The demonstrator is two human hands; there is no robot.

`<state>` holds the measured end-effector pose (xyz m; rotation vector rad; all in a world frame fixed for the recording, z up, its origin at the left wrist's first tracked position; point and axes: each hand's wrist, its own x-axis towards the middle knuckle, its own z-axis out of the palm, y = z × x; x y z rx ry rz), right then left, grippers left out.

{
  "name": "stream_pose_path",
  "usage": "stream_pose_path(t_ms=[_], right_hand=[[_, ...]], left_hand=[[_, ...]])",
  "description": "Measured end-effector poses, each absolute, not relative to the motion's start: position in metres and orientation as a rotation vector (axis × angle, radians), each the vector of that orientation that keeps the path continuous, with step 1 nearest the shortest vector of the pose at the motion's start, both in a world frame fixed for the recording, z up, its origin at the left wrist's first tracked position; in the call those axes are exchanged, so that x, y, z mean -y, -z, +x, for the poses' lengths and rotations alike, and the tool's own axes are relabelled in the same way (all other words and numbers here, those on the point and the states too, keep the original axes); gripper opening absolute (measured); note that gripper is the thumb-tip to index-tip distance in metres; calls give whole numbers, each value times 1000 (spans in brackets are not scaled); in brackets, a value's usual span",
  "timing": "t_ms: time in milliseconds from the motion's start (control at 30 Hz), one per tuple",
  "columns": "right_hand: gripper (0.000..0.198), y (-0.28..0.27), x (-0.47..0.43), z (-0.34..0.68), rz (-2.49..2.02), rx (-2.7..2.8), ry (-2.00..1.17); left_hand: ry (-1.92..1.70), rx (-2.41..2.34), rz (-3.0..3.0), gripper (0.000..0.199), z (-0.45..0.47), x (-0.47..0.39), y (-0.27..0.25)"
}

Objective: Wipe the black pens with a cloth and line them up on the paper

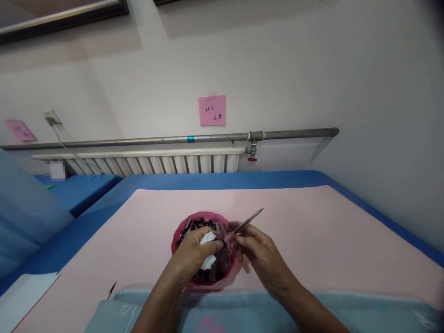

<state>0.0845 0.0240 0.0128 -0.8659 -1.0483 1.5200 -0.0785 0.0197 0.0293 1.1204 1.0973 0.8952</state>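
Left hand (196, 252) is curled shut around a crumpled white cloth or tissue (208, 240), held directly over a pink bowl (183, 226). Right hand (258, 252) is closed in a pinch grip on a thin pen-like rod (247, 222), gripped at its lower end; the rod is angled up and to the right, tip clear of both hands. Lower end of the rod is brought against the white cloth, fingertips of both hands nearly touching there. The bowl is filled with small dark cylindrical parts (199, 225), too small to identify; it sits on the pink surface (312, 231), near the front edge and roughly centred. A light blue towel (347, 310) with a pink mark is laid along the near edge, under the forearms. A small dark object (111, 289) lies on the pink surface to the left, apart from the bowl; type cannot be told. A white sheet (24, 296) is seen at the far left corner. Blue cloth (243, 179) borders the pink surface. Behind it, a white radiator (156, 163), a grey pipe (173, 138) with a red-handled valve (252, 159), and a pink note (212, 110) on the wall.
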Motion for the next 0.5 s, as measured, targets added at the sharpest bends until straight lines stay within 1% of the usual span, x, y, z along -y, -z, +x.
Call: stream_pose_path(t_ms=[100,200,333,500], right_hand=[[16,-14,-24,83,-895,1032,-1492],[18,-14,-23,82,-945,1032,-1450],[22,-14,-23,83,-894,1057,-1489],[19,-14,-23,83,-921,1084,-1461]], left_hand=[[-899,-1083,1133,22,-79,-21,-28],[-906,-1084,1149,22,-78,-20,-27],[-905,-1107,1142,22,-78,-19,-29],[-910,-1091,1164,17,-79,-20,-29]])
